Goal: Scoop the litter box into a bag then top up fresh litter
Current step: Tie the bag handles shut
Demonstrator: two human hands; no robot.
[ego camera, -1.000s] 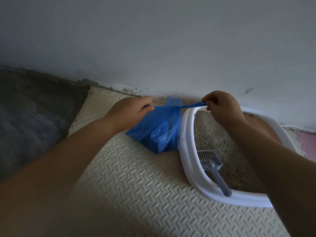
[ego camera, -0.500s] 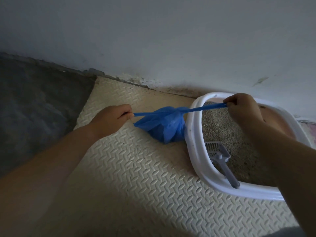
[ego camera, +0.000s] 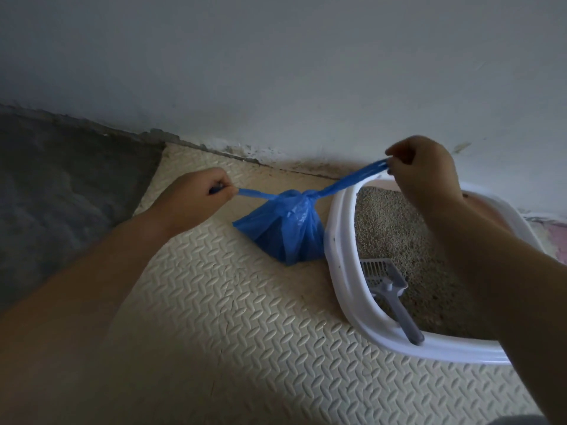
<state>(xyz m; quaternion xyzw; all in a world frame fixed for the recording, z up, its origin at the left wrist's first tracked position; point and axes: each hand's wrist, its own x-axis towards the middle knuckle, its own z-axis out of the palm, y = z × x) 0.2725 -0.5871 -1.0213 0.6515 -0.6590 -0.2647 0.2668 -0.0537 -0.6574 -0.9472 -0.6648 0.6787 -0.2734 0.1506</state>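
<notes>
I saw the cream foam floor mat (ego camera: pixel 245 332) spread beneath both hands, and the white litter box (ego camera: pixel 346 286) of litter lay under the right forearm, a grey slotted scoop (ego camera: pixel 388 289) resting inside. Between the hands sat the blue plastic bag (ego camera: pixel 285 231), knotted on top, touching the box rim. My left hand (ego camera: pixel 196 194) was fisted around one bag handle; my right hand (ego camera: pixel 426 170) pinched the other, both pulled taut.

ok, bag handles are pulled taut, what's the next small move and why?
Probably cross the two handle ends for a second knot. The left hand and right hand each hold one end, and the blue bag is cinched by one twist. The scoop rests in the litter box.
</notes>
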